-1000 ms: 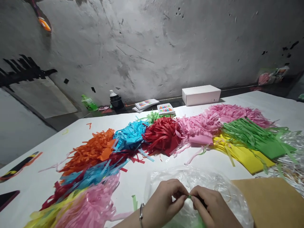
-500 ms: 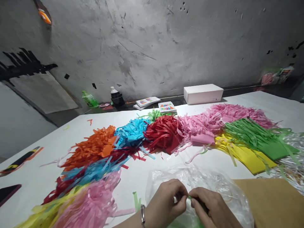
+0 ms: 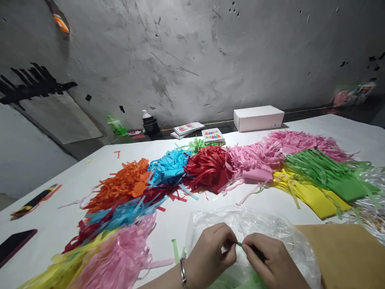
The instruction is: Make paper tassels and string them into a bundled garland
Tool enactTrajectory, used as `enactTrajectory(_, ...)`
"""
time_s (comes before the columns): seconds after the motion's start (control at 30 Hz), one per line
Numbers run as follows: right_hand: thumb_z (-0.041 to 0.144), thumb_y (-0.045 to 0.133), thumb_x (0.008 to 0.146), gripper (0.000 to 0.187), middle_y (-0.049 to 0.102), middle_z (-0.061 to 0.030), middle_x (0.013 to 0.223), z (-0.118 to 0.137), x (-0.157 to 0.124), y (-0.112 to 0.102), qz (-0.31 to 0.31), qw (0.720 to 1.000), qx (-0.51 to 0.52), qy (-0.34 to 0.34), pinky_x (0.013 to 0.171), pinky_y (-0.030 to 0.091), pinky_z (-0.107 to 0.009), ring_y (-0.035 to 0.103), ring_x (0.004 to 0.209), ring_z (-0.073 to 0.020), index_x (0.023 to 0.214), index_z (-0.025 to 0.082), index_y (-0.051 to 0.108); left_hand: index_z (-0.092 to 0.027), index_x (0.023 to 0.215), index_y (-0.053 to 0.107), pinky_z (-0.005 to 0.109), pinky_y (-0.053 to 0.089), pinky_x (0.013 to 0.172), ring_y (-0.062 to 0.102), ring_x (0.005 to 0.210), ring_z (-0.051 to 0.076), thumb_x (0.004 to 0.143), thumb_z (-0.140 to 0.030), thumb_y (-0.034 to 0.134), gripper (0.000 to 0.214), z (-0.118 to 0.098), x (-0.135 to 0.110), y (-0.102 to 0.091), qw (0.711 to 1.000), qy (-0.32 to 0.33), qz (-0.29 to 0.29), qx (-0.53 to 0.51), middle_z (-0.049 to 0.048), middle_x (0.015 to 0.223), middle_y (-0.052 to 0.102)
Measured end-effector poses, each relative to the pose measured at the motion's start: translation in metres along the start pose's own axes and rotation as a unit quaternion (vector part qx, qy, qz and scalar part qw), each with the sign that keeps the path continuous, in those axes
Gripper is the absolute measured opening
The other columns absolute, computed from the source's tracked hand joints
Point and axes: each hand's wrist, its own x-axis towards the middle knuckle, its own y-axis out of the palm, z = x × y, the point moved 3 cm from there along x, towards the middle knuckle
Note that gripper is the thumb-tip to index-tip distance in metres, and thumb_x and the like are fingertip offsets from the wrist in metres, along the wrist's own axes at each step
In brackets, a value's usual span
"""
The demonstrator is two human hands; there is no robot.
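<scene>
Grip of left hand [image 3: 213, 255] and right hand [image 3: 275, 257] pinch-tight on green strip [image 3: 239, 244]

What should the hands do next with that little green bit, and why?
Maybe give the green strip one small, gentle twist. The left hand and right hand seem to pinch it from both sides, with just a short piece showing between their fingertips above the clear plastic, so both ends look steady enough for that.
</scene>
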Motion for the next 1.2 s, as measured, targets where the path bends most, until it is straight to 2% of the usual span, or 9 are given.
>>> enactTrajectory(0.2,0.026,0.040,0.100,0.022,0.066,0.0003,0.079,0.005,0.002,0.003,0.026,1.000,0.001,-0.014,0.063,0.043,-0.024,0.062,0.071,-0.0146,0.087,0.022,0.058,-0.018,0.084,0.060,0.020,0.044,0.062,0.059,0.066,0.013,0.077,-0.005,0.055,0.016,-0.005,0.002,-0.003,0.996,-0.002,0.057,-0.062,0.0015,0.074,0.064)
enactTrajectory(0.37,0.027,0.038,0.101,0.026,0.060,0.0010,0.074,0.010,0.001,-0.003,0.006,0.998,-0.016,-0.054,0.060,0.041,-0.024,0.058,0.066,-0.0138,0.082,0.022,0.055,-0.017,0.081,0.060,0.021,0.043,0.061,0.056,0.063,0.012,0.078,-0.006,0.056,0.012,-0.015,0.005,-0.012,0.998,0.015,0.032,-0.045,0.0003,0.069,0.061)
enactTrajectory(0.6,0.027,0.044,0.102,0.017,0.065,0.0002,0.087,0.016,-0.004,-0.017,0.015,0.997,0.011,-0.076,0.071,0.049,-0.026,0.063,0.080,-0.0148,0.098,0.023,0.060,-0.017,0.082,0.063,0.025,0.045,0.071,0.060,0.070,0.015,0.082,-0.008,0.058,0.010,-0.025,0.003,-0.036,0.999,0.025,0.023,-0.019,0.0021,0.072,0.067)
enactTrajectory(0.7,0.028,0.049,0.101,0.016,0.068,-0.0026,0.097,0.027,-0.002,-0.016,-0.009,0.991,-0.020,-0.129,0.078,0.052,-0.029,0.065,0.090,-0.0174,0.113,0.024,0.058,-0.017,0.083,0.063,0.024,0.047,0.069,0.060,0.069,0.014,0.082,-0.009,0.057,0.009,-0.031,-0.004,-0.037,0.998,0.023,0.027,-0.044,0.0027,0.074,0.067)
enactTrajectory(0.8,0.024,0.045,0.102,0.016,0.069,-0.0037,0.090,0.044,-0.001,-0.021,-0.043,0.975,-0.084,-0.202,0.076,0.054,-0.033,0.067,0.087,-0.0198,0.104,0.023,0.061,-0.017,0.083,0.063,0.023,0.047,0.064,0.059,0.066,0.014,0.081,-0.009,0.056,0.010,-0.042,-0.009,-0.041,0.998,0.040,0.012,-0.043,0.0021,0.072,0.065)
enactTrajectory(0.9,0.028,0.047,0.101,0.021,0.071,-0.0100,0.104,0.058,-0.013,-0.045,-0.143,0.951,-0.148,-0.233,0.085,0.056,-0.037,0.068,0.099,-0.0240,0.115,0.020,0.060,-0.017,0.082,0.063,0.024,0.049,0.064,0.061,0.066,0.014,0.082,-0.010,0.056,0.011,-0.051,-0.017,-0.063,0.998,0.009,-0.055,-0.042,0.0021,0.072,0.066)
enactTrajectory(1.0,0.031,0.054,0.098,0.035,0.069,-0.0129,0.118,0.066,-0.046,-0.058,-0.230,0.924,-0.203,-0.228,0.091,0.056,-0.036,0.068,0.107,-0.0254,0.131,0.018,0.056,-0.017,0.084,0.065,0.024,0.051,0.063,0.063,0.067,0.014,0.083,-0.016,0.061,0.004,-0.044,-0.035,-0.108,0.975,-0.072,-0.198,-0.072,0.0019,0.074,0.068)
enactTrajectory(1.1,0.029,0.050,0.100,0.030,0.076,-0.0038,0.109,0.070,-0.081,-0.025,-0.124,0.905,-0.243,-0.327,0.087,0.057,-0.025,0.073,0.099,-0.0191,0.128,0.025,0.062,-0.017,0.089,0.064,0.025,0.054,0.061,0.065,0.064,0.015,0.084,-0.027,0.067,0.011,-0.016,-0.073,-0.163,0.910,-0.154,-0.378,-0.077,0.0008,0.074,0.068)
enactTrajectory(1.2,0.035,0.051,0.101,0.033,0.074,-0.0058,0.120,0.061,-0.103,0.027,0.004,0.860,-0.304,-0.409,0.087,0.057,-0.022,0.072,0.104,-0.0184,0.124,0.017,0.066,-0.016,0.097,0.065,0.035,0.058,0.075,0.069,0.076,0.020,0.085,-0.036,0.065,0.023,0.011,-0.117,-0.201,0.851,-0.208,-0.482,0.028,0.0039,0.083,0.069)
